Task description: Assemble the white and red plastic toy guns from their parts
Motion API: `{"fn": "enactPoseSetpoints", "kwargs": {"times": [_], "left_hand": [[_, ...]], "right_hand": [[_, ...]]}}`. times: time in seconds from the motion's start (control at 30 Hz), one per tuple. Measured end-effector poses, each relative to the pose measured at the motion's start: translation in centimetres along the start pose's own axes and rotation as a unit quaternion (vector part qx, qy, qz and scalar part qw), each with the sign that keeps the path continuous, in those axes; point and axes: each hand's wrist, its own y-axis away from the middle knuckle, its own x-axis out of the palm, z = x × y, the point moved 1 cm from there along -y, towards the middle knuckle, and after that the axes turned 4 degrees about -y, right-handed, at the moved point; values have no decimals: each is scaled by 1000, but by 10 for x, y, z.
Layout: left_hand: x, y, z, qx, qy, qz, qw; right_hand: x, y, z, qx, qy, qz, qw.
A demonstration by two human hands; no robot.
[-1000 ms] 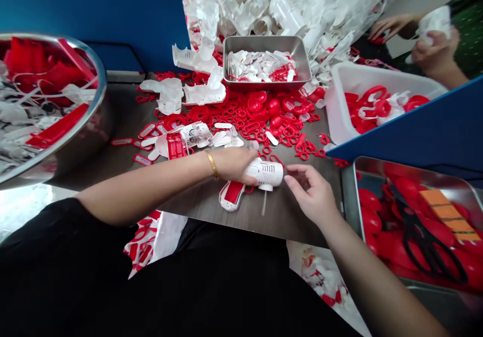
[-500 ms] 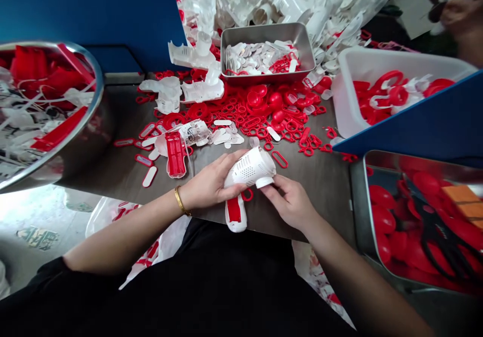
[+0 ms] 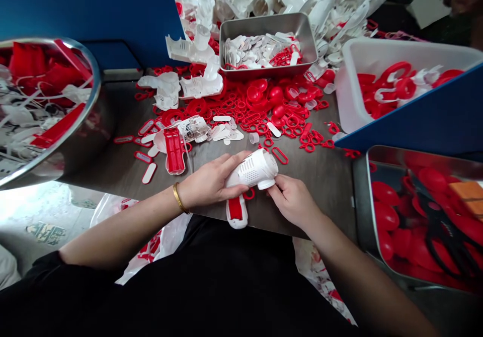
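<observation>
My left hand is wrapped around the white gun-shaped plastic housing, which has slotted vents and a round barrel pointing up and to the right. Its handle hangs towards me, with a red battery compartment showing. A short white round cap sticks out below the front of the barrel. At its right side, my right hand pinches the cap between thumb and fingers; the fingertips are partly hidden. Just beyond the barrel lie a small clear cup and a red oval ring.
Red rings and white oval pieces cover the back of the table. An opened housing lies left. A metal tray, white bin, metal bowl and a tray with scissors surround the work area. Blue panels stand at both sides.
My right hand's fingertips have shifted from beneath the cap to its right side. My left hand keeps its hold on the housing, and the view has shifted slightly.
</observation>
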Motion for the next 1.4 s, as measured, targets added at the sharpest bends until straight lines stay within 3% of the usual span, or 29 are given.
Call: {"fn": "enactPoseSetpoints", "kwargs": {"times": [0.07, 0.13, 0.2, 0.27, 0.4, 0.47, 0.53, 0.6, 0.63, 0.77, 0.9, 0.97, 1.1, 1.2, 1.4], "left_hand": [[0, -10, -5, -39, -66, 26, 997], [-1, -23, -9, -55, -126, 64, 988], [-3, -35, -12, -48, -158, 98, 981], [-5, -42, -14, -35, -168, 114, 979], [-6, -42, -14, -34, -169, 86, 981], [-5, -39, -13, -36, -178, 69, 981], [-4, -37, -13, -34, -191, 62, 979], [-3, -37, -12, -36, -201, 60, 977], [-3, -37, -11, -40, -202, 60, 977], [-1, -38, -10, -47, -203, 52, 977], [3, -36, -11, -45, -208, 38, 976], [5, -34, -11, -44, -210, 33, 976], [6, -30, -11, -45, -199, 16, 979], [6, -29, -10, -46, -191, 7, 980], [4, -32, -6, -24, -134, -3, 991]], "right_hand": [[-8, 1, -13, 35, 39, 18, 998], [-20, 2, -23, 44, 42, -29, 998], [-31, -1, -26, 13, 5, -109, 994], [-35, -8, -23, -44, -26, -111, 992], [-29, -22, -15, -79, -36, -8, 996], [-27, -21, -14, -86, -35, -23, 995], [-27, -14, -13, -94, -33, -99, 990], [-26, -2, -12, -51, -38, -180, 982], [-23, 3, -12, -10, -42, -184, 982], [-1, 16, -12, 118, -35, -43, 991], [10, 18, -9, 98, -3, -34, 995], [7, 18, -8, 87, -15, -14, 996], [-4, 16, -14, 122, -72, -45, 989], [-5, 10, -23, 137, -86, -22, 986], [-1, -7, -37, 166, -205, -106, 959]]}}
